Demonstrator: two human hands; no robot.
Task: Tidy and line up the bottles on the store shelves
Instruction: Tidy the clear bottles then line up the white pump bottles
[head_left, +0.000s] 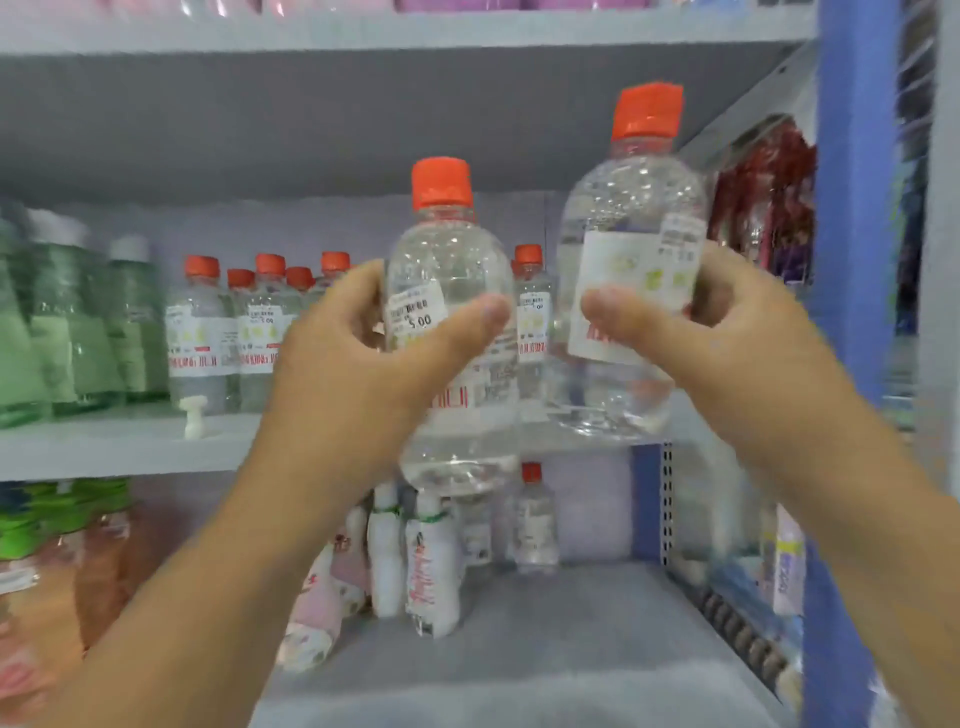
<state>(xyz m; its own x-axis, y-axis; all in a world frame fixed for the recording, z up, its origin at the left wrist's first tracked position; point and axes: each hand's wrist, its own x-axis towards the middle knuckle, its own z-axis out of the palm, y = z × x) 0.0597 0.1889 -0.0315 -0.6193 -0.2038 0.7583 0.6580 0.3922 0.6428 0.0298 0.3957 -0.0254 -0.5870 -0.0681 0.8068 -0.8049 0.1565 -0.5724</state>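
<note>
Shelves (104, 447) behind, fingers (363, 280) grip both bottles (452, 291).

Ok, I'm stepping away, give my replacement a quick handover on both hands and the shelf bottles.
Left hand grips a clear plastic orange-capped bottle, upright.
Right hand grips a second clear orange-capped bottle, tilted slightly.
Both are held in front of the middle shelf.
Done: matching bottles stand grouped there.
Left: set both into the gap at the shelf's right.
</note>
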